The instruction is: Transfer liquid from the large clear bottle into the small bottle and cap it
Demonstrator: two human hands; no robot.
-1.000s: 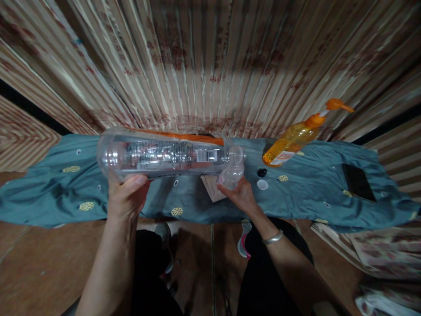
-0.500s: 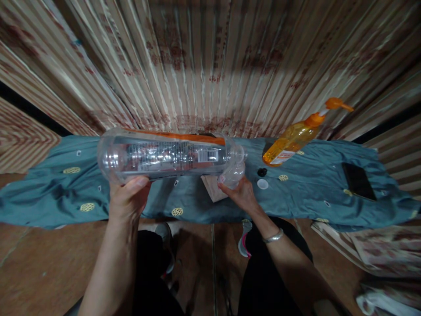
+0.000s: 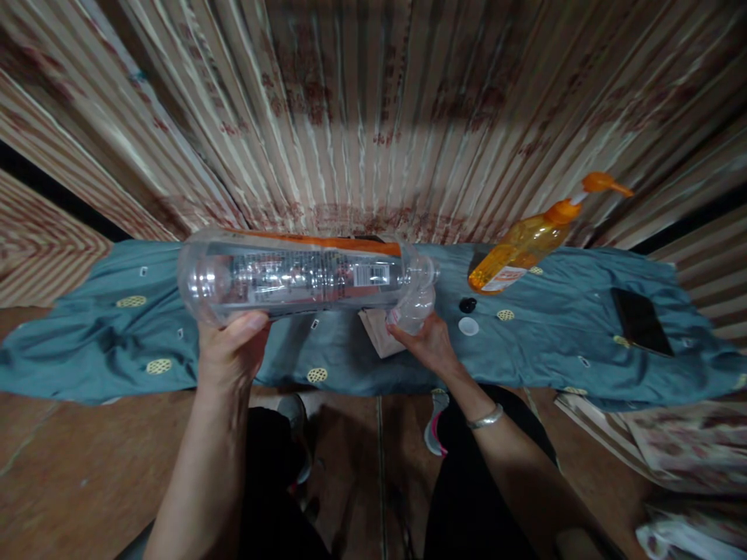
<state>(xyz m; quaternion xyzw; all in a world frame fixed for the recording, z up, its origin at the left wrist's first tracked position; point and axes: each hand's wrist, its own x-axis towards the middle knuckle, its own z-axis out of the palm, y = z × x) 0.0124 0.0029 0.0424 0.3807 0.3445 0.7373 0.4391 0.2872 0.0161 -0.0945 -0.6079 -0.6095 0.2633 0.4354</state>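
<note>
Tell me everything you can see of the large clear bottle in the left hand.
The large clear bottle looks like plastic, with a printed label showing an orange band and a barcode. It is held roughly level above the teal cloth, base leftward, neck rightward, no cap visible. The left hand grips it toward its base. Its neck is at the small clear bottle in the right hand; contact is unclear.
</note>
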